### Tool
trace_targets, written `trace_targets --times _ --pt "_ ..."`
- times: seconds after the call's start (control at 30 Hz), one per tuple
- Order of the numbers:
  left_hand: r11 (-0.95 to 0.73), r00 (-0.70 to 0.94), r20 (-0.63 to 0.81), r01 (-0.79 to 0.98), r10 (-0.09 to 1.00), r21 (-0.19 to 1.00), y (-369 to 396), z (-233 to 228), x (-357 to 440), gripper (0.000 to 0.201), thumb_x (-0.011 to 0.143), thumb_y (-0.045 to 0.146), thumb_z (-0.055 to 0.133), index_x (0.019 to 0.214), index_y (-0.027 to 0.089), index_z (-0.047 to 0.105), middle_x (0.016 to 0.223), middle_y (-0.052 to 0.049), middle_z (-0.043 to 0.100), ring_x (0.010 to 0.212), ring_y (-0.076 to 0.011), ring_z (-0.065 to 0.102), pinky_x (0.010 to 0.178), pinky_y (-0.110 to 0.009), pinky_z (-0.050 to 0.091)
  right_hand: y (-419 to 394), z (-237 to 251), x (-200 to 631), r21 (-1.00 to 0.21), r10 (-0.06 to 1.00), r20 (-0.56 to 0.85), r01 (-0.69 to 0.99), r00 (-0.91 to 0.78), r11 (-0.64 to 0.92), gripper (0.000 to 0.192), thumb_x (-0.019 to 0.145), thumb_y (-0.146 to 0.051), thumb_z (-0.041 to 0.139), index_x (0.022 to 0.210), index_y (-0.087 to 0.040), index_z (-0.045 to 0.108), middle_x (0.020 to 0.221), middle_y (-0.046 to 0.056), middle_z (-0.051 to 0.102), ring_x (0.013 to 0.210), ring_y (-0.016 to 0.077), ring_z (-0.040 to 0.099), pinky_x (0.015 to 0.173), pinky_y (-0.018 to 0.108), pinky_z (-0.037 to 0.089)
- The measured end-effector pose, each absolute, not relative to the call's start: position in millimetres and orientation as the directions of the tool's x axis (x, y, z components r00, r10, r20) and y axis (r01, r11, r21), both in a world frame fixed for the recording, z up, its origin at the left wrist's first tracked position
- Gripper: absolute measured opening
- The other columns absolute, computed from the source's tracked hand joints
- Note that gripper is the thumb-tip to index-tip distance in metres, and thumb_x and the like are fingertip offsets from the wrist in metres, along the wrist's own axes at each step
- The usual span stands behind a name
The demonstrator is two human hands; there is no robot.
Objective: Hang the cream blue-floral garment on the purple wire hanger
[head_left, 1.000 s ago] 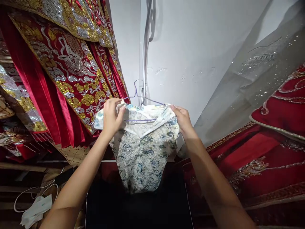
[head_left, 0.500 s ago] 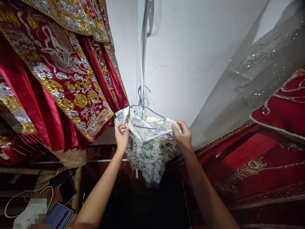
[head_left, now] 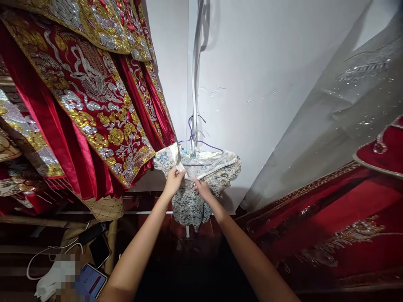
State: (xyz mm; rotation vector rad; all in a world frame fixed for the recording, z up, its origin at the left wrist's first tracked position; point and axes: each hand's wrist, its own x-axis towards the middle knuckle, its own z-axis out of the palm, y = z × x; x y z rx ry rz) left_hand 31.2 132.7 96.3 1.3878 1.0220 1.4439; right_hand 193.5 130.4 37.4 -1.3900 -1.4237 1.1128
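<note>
A patterned blouse [head_left: 190, 205] in pale and dark tones hangs on a purple clothes hanger [head_left: 206, 145], its neckline facing me. My left hand [head_left: 175, 178] pinches the white-edged neckline on its left side. Close beside it, my right hand [head_left: 203, 188] grips the same neckline near the front middle, fingers closed on the cloth. The hanger's crossbar shows through the neck opening. Both sleeves spread out to the sides, untouched by my hands. Some of the front is hidden behind my fingers.
Red costumes with gold and silver embroidery [head_left: 103, 105] hang at the left. A white strap [head_left: 195, 75] runs down the wall above the hanger. Sheer beaded fabric [head_left: 315, 121] and a red garment [head_left: 355, 209] stand at the right. Phones [head_left: 92, 279] and cables lie at lower left.
My right hand has moved left from the blouse's right shoulder to the front neckline. My left hand has shifted inward along the neckline, and the two hands are now close together.
</note>
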Motion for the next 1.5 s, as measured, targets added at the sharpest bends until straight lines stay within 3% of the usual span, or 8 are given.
trace_targets --times 0.23,0.47,0.93,1.03,1.17,1.37,1.43,1.5 --pt "-0.328 0.053 0.325 0.223 0.944 0.918 98 45 29 0.019 0.087 0.035 0.058 0.096 0.019 0.057 0.093 -0.007 0.065 0.083 -0.0186 0.063 0.077 -0.032 0.051 120 27 180 -0.985 0.991 -0.115 0.141 -0.071 -0.104 0.043 0.081 -0.059 0.056 0.060 -0.023 0.049 0.055 0.003 0.055 0.048 0.0159 0.046 0.049 0.030 0.035" --pt "-0.335 0.075 0.335 0.409 0.939 0.849 79 14 56 0.004 0.084 0.017 0.052 0.083 0.021 0.052 0.080 -0.003 0.058 0.078 -0.0215 0.057 0.073 -0.033 0.044 67 50 191 -0.998 0.981 -0.064 0.014 -0.180 -0.063 0.042 0.075 -0.060 0.069 0.058 -0.023 0.061 0.057 0.004 0.058 0.046 0.0140 0.041 0.045 0.031 0.031" --pt "-0.424 0.285 0.314 0.584 0.905 0.692 47 41 67 0.008 0.085 0.017 0.054 0.080 0.023 0.054 0.076 -0.004 0.059 0.070 -0.0223 0.056 0.062 -0.030 0.035 109 220 194 -0.911 0.985 0.162 -0.392 -0.065 0.124 0.026 0.071 -0.037 0.074 0.076 -0.013 0.066 0.054 -0.005 0.050 0.040 0.0030 0.033 0.034 0.019 0.017" --pt "-0.475 0.321 0.353 0.515 0.879 0.713 50 70 59 0.005 0.086 0.022 0.059 0.091 0.023 0.058 0.082 -0.004 0.063 0.075 -0.0210 0.060 0.068 -0.030 0.042 94 217 190 -0.930 0.982 0.181 -0.332 -0.045 0.156 0.023 0.074 -0.037 0.070 0.076 -0.015 0.066 0.050 -0.005 0.052 0.038 0.0042 0.035 0.033 0.019 0.018" --pt "-0.625 0.104 0.627 0.306 0.772 0.719 70 142 48 0.032 0.097 0.029 0.048 0.128 0.022 0.049 0.101 -0.007 0.065 0.089 -0.0193 0.062 0.083 -0.032 0.047 81 207 190 -0.968 0.977 0.196 -0.179 -0.084 0.179 0.021 0.077 -0.036 0.065 0.073 -0.015 0.065 0.048 -0.003 0.054 0.038 0.0058 0.038 0.036 0.019 0.024" --pt "-0.806 0.215 0.810 0.399 0.546 0.437 95 203 46 0.018 0.097 0.030 0.052 0.095 0.019 0.066 0.092 -0.007 0.067 0.090 -0.0200 0.061 0.086 -0.034 0.045 93 192 199 -0.956 0.956 0.294 -0.021 0.003 0.294 0.024 0.076 -0.039 0.064 0.068 -0.016 0.063 0.047 -0.005 0.048 0.041 0.0077 0.036 0.041 0.022 0.024" --pt "-0.793 0.122 0.841 0.425 0.528 0.437 95 204 40 0.015 0.096 0.030 0.055 0.092 0.020 0.066 0.090 -0.005 0.068 0.091 -0.0200 0.060 0.089 -0.035 0.044 100 170 202 -0.967 0.966 0.254 0.046 0.052 0.252 0.024 0.074 -0.039 0.065 0.063 -0.017 0.061 0.047 -0.006 0.043 0.043 0.0079 0.033 0.042 0.023 0.022" --pt "-0.746 -0.115 0.830 0.386 0.545 0.543 98 201 24 0.014 0.094 0.031 0.058 0.090 0.020 0.066 0.091 -0.005 0.067 0.093 -0.0196 0.060 0.091 -0.034 0.043 102 142 205 -0.976 0.977 0.202 0.099 0.061 0.196 0.024 0.071 -0.037 0.064 0.058 -0.018 0.058 0.046 -0.006 0.041 0.043 0.0081 0.030 0.043 0.024 0.020"
